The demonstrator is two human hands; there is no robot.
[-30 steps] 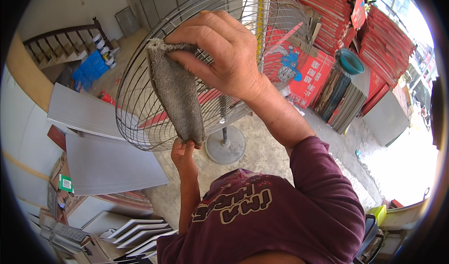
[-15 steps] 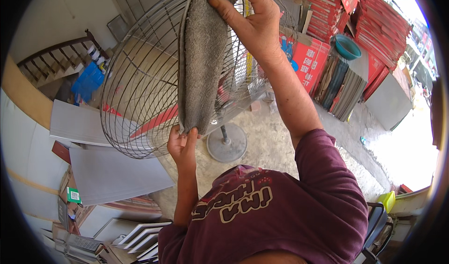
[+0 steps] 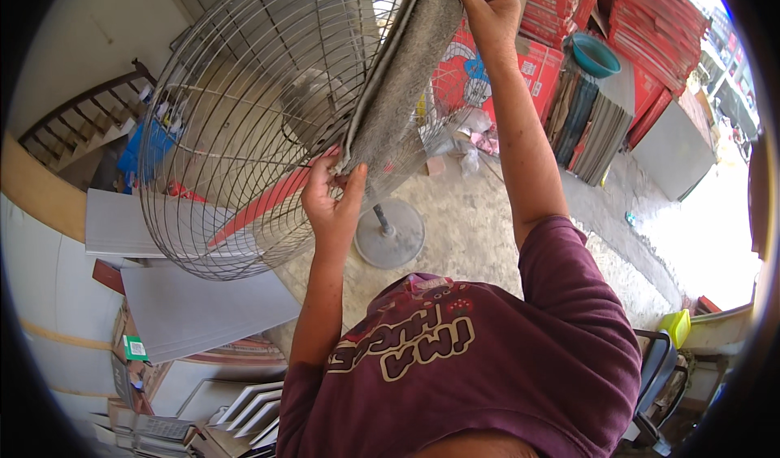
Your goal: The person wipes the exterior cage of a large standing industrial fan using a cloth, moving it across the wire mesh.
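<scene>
A grey folded cloth (image 3: 410, 72) is stretched slantwise between my two hands, against the wire cage (image 3: 219, 109) of a large pedestal fan. My left hand (image 3: 331, 202) pinches its lower end beside the cage. My right hand (image 3: 490, 11) grips the upper end near the top edge of the view, with the thumb laid over the cloth. Behind the wires a red fan blade (image 3: 272, 198) and the grey motor hub (image 3: 313, 105) show. The fan's round grey base (image 3: 390, 232) stands on the floor below. The cloth hides the cage's right part.
Grey panels (image 3: 203, 308) lie at the left. A stair railing (image 3: 81, 109) and a blue plastic item (image 3: 150, 145) are beyond them. Red boxes (image 3: 650, 36), upright stacked tiles (image 3: 593, 125) and a teal basin (image 3: 595, 55) stand at the right. A chair (image 3: 654, 377) is near me.
Both hands have moved to the right with the cloth, my left hand also upward. The cloth has turned from nearly upright to slanted, and more of the fan cage shows.
</scene>
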